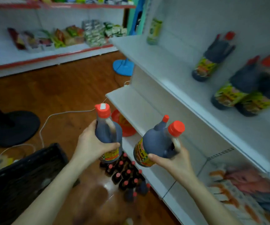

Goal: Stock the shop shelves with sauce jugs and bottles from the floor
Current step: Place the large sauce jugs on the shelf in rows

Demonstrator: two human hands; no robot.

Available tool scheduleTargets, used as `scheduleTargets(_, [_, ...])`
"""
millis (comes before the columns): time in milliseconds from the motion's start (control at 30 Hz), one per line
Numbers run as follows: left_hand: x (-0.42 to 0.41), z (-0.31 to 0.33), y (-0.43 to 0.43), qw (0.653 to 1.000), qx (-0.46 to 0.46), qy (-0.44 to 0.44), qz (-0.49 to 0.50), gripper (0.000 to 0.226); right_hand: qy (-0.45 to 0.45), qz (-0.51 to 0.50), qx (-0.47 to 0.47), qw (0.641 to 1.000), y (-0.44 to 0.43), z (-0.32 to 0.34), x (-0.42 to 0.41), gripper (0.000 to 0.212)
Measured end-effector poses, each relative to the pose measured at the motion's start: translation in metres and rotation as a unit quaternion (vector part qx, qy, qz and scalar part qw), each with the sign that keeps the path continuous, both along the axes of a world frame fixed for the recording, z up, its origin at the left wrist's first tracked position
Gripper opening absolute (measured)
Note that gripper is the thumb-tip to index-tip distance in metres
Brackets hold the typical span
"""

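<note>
My left hand [92, 143] grips a dark sauce jug [106, 130] with a red cap, held upright above the floor. A second dark jug [157, 142], tilted toward the shelves, is held by its handle in my right hand [173, 156]. Both jugs hang in front of the white shelf unit [171, 73]. Three matching jugs [238, 88] stand on the upper shelf at the right. Several small dark bottles [126, 174] with red caps stand on the wooden floor below my hands.
A black crate [25, 176] sits at the lower left. A black fan base [12, 127], a blue stand base [122, 66] and a white cable [53, 116] lie on the floor. A red basket [122, 124] sits by the lower shelf. Snack shelves [49, 46] line the far wall.
</note>
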State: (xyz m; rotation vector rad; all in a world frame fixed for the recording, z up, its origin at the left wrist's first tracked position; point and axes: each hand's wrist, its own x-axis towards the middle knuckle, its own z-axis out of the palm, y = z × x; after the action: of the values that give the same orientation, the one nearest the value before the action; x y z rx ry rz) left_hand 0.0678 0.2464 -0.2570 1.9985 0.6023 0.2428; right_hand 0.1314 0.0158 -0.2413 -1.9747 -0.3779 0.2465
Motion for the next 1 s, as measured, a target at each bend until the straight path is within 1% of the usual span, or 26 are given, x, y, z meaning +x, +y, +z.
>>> scheduleTargets(167, [0.057,0.035,-0.067,0.996,0.008,-0.031,-0.081,0.073,-0.033,-0.048,0.003,0.998,-0.069,0.03,0.029,0.066])
scheduleTargets(333, [0.117,0.064,-0.108,0.985,0.01,-0.054,-0.163,0.079,-0.065,-0.125,0.041,0.989,-0.115,0.06,0.051,0.065])
scheduleTargets(467, [0.169,0.085,-0.129,0.971,0.011,-0.079,-0.223,0.075,-0.098,-0.21,0.029,0.972,-0.144,0.076,0.07,0.066])
scheduleTargets(533, [0.194,0.096,-0.138,0.964,0.013,-0.099,-0.247,0.077,-0.115,-0.241,0.027,0.963,-0.152,0.083,0.08,0.065])
scheduleTargets(667, [0.239,0.108,-0.154,0.955,0.02,-0.113,-0.274,0.076,-0.132,-0.31,0.037,0.941,-0.164,0.094,0.096,0.058])
scheduleTargets(800, [0.272,0.111,-0.17,0.946,0.015,-0.122,-0.299,0.082,-0.16,-0.363,0.032,0.917,-0.174,0.1,0.114,0.062])
scheduleTargets(900, [0.288,0.105,-0.18,0.942,0.014,-0.113,-0.317,0.076,-0.154,-0.377,0.025,0.913,-0.185,0.099,0.128,0.062])
scheduleTargets(1000, [0.297,0.099,-0.188,0.945,0.019,-0.107,-0.309,0.074,-0.128,-0.37,0.013,0.92,-0.196,0.095,0.145,0.058])
